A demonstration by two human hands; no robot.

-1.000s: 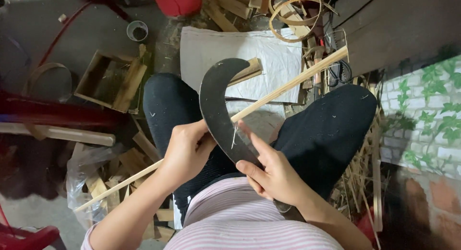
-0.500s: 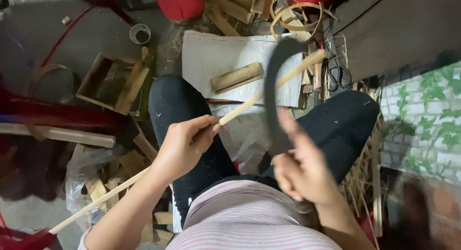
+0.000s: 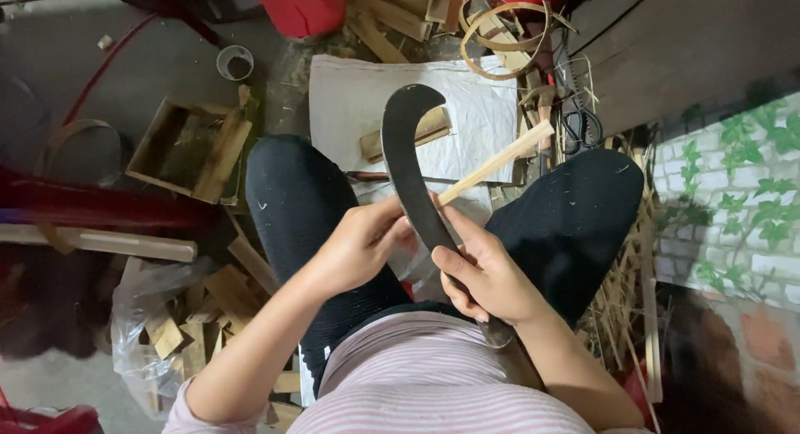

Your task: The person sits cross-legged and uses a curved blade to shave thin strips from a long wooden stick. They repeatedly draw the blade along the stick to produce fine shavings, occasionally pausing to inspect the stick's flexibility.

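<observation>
Right hand (image 3: 487, 271) is closed around the handle of a dark curved knife (image 3: 406, 151), whose blade rises away from the body and hooks to the right at its tip. Left hand (image 3: 362, 242) is closed on a pale bamboo strip (image 3: 500, 159), gripping its near end just beside the blade. That strip's long axis runs up and to the right, crossing the blade over a white sack (image 3: 350, 92) between the knees.

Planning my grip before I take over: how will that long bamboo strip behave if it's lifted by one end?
The bamboo strip is long and thin, so it probably flexes and sags rather than staying stiff. It looks light for its length. The left hand holds it against the curved blade, so it likely springs if released.
</observation>
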